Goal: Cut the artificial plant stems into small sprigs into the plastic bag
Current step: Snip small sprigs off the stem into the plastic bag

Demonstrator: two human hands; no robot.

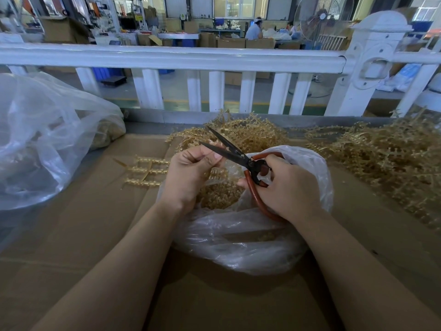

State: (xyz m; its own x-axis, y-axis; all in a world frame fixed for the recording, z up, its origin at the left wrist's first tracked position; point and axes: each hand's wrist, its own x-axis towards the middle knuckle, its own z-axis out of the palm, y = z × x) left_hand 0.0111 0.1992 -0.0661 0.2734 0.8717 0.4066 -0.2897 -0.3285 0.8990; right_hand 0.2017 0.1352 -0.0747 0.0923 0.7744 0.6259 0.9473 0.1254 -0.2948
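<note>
Forearms run up from the bottom edge to both hands over the bag (pixel 250 240). Left hand (pixel 191 174), fingers curled, pinches a stem; the stem (pixel 216 174) is mostly hidden behind the fingers, only a bit of sprig pokes out below. Right hand (pixel 290 187) grips the scissors (pixel 238 156) by red-brown handles, lower loop partly covered by the palm; blades dark, parted, tips up-left. Bag is clear, crumpled, mouth open under the hands, tan-gold sprigs (pixel 217 194) heaped inside. One flat branched stem (pixel 145 169) lies left of the hand on cardboard (pixel 95 235). Uncut piles behind (pixel 248 132) and far right (pixel 391 158), right one cut off by the frame. Big clear bag (pixel 43 139) at left, contents hazy. White railing (pixel 181 58) beyond; workshop with boxes, blurry.
</note>
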